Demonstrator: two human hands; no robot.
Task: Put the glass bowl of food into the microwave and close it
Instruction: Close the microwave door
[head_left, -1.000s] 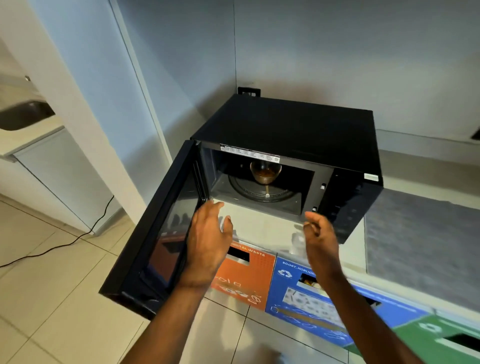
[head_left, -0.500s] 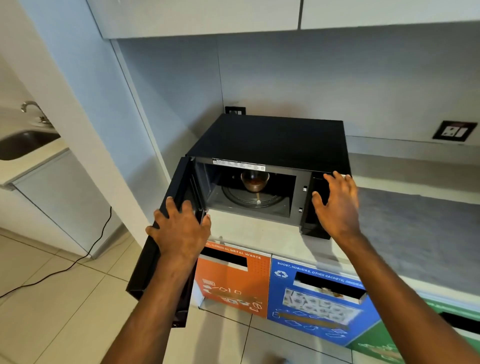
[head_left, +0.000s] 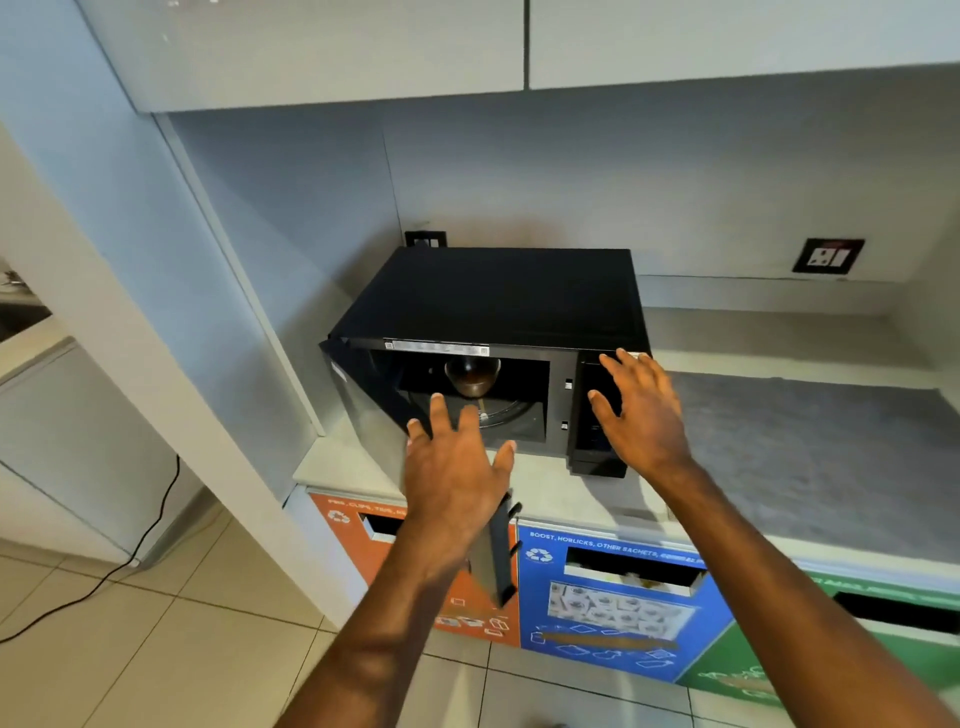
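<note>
A black microwave (head_left: 493, 296) stands in the counter's left corner. Inside it, a glass bowl of brown food (head_left: 471, 375) rests on the turntable. The microwave door (head_left: 500, 556) is hinged on the left and stands partly swung in, its free edge pointing toward me. My left hand (head_left: 457, 478) lies flat against the door's outer face with fingers spread, gripping nothing. My right hand (head_left: 641, 415) presses open-palmed on the control panel at the microwave's right front.
A grey mat (head_left: 805, 441) covers the counter to the right. Below the counter stand orange (head_left: 358, 540), blue (head_left: 613, 597) and green (head_left: 831, 654) recycling bins. Upper cabinets (head_left: 332, 52) hang overhead. A wall socket (head_left: 828, 255) and a floor cable (head_left: 104, 577) are nearby.
The door has swung from wide open to partly closed. My left hand moved from the door's top edge onto its outer face. My right hand stayed on the control panel.
</note>
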